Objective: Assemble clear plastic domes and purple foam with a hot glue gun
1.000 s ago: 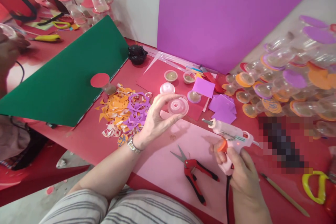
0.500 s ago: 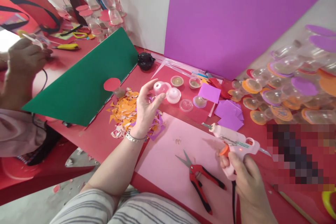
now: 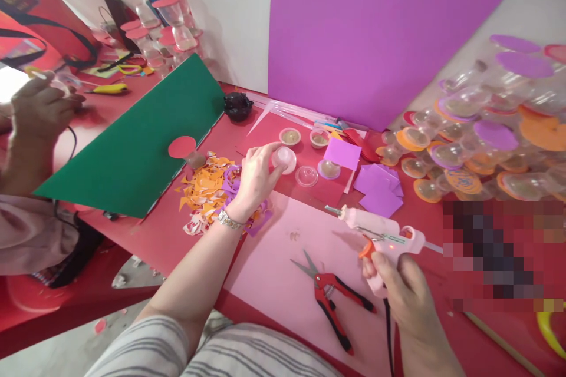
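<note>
My left hand (image 3: 257,175), with a metal-band watch on its wrist, reaches over the red table. Its thumb and fingers close around the edge of a clear plastic dome lid (image 3: 284,159); the palm side is hidden, so I cannot tell whether a second dome is in it. My right hand (image 3: 400,283) grips a pale pink glue gun (image 3: 375,225) by its handle, a finger at the orange trigger and the nozzle pointing left. A clear lid (image 3: 306,176) lies beside the dome. Small cups of sand (image 3: 290,137) stand just behind.
Red-handled snips (image 3: 329,300) lie with blades apart on a pink sheet (image 3: 269,265). Orange and purple scraps (image 3: 207,185) pile at left by a green board (image 3: 137,141). Purple squares (image 3: 379,188) and stacked plastic hourglasses (image 3: 469,141) occupy the right. Another person's hand (image 3: 39,106) is far left.
My left hand has turned and moved toward the right over the domes; one of the two domes is now out of sight. The glue gun stays in my right hand, and the view has shifted slightly.
</note>
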Tool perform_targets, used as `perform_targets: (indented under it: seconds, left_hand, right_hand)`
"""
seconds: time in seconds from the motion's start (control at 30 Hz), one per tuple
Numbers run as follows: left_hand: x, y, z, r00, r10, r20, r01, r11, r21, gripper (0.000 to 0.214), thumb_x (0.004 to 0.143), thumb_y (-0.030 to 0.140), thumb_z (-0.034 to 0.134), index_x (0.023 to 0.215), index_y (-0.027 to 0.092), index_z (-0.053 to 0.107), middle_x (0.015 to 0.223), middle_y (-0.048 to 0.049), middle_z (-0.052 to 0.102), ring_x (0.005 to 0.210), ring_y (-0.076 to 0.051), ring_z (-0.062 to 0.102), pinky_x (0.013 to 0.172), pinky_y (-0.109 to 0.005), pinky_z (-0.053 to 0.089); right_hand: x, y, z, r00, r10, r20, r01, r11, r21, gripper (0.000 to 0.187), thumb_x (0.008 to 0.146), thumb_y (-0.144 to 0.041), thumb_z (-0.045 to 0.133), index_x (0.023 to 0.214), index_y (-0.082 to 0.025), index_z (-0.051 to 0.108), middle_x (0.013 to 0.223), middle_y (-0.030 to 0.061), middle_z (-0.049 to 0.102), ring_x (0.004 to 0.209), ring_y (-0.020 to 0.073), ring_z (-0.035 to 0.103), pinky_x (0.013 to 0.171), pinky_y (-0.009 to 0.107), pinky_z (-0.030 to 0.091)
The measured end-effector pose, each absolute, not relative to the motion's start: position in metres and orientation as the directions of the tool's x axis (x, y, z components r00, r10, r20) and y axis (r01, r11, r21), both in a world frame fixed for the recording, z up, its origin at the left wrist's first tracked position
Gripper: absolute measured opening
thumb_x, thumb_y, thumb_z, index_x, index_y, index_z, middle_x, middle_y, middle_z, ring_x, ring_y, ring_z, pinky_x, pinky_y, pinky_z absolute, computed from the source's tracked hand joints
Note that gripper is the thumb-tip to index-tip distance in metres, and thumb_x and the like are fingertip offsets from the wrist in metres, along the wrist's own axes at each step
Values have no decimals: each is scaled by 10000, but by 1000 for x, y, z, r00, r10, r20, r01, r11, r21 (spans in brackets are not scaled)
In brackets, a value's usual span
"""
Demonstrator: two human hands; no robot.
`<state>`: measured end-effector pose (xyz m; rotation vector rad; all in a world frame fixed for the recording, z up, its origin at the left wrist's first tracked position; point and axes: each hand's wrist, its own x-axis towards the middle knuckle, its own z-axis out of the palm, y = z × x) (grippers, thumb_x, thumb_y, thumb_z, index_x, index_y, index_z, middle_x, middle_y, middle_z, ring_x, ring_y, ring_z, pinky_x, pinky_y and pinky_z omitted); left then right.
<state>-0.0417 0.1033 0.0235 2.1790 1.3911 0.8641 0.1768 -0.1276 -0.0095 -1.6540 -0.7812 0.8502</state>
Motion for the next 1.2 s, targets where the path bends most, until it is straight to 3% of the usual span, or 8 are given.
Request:
perform_targets:
  seconds: [0.23,0.4,0.5,0.63,0.73,0.83,0.97,1.2]
  left_hand:
    - [-41,105,17,312,908,280,691,-419,589,445,822,162,650,1264,187,604,1227,-139,708,1134,-338,611,992,-531,460]
    - [-50,97,15,239,857,455,585,-502,637,583,807,236,693,1355,187,502,1306,-161,597,1164,-305,575,1001,-490,466]
    - [-53,84,16,104,862,495,440,-487,755,484,827,307,704,1268,216,526,1094,-76,597,980,-222,595,865,-384,508]
    - [-50,59,21,45,908,417,191,-418,888,357,859,409,723,1111,233,542,824,26,532,708,-123,521,678,-269,454]
    - [-45,34,30,163,930,330,42,-341,939,347,880,501,715,1032,235,553,679,68,466,565,-93,427,552,-237,380]
    - [-35,6,37,384,914,129,-63,-113,992,371,904,573,668,899,218,560,625,63,469,532,-88,440,507,-228,374]
    - [-17,-25,34,708,688,-161,-77,302,950,486,850,666,677,880,194,564,753,11,585,634,-109,583,594,-249,487]
    - [10,-33,28,782,582,-225,-147,523,839,599,754,663,778,1031,174,573,1029,-75,645,921,-157,619,848,-309,501]
  right_hand:
    - [167,-123,5,536,826,-172,28,-221,-975,478,786,-628,746,659,-224,523,575,-2,610,526,153,593,506,281,508]
    - [165,-119,7,493,857,-150,-60,-139,-988,438,857,-612,672,709,-209,587,554,-9,591,507,142,574,517,274,503]
    - [165,-118,6,533,836,-128,-41,-126,-991,448,866,-610,657,689,-204,586,565,-6,587,528,141,572,537,275,499]
    - [166,-117,7,629,770,-105,-19,-120,-993,460,821,-626,700,681,-208,572,578,-10,604,549,147,592,543,278,506]
    - [167,-114,9,665,741,-90,-4,-116,-993,482,802,-658,702,688,-211,563,563,-18,601,533,151,600,535,283,503]
    - [168,-111,10,709,702,-67,23,-119,-993,514,773,-700,705,689,-211,570,559,-20,606,526,156,604,540,295,499]
    - [168,-113,7,712,699,-70,84,-184,-979,534,798,-723,665,689,-202,617,623,13,659,618,171,639,620,309,511]
    - [164,-116,-2,729,680,-78,149,-269,-952,601,771,-792,626,805,-195,686,750,59,739,732,219,690,693,354,561]
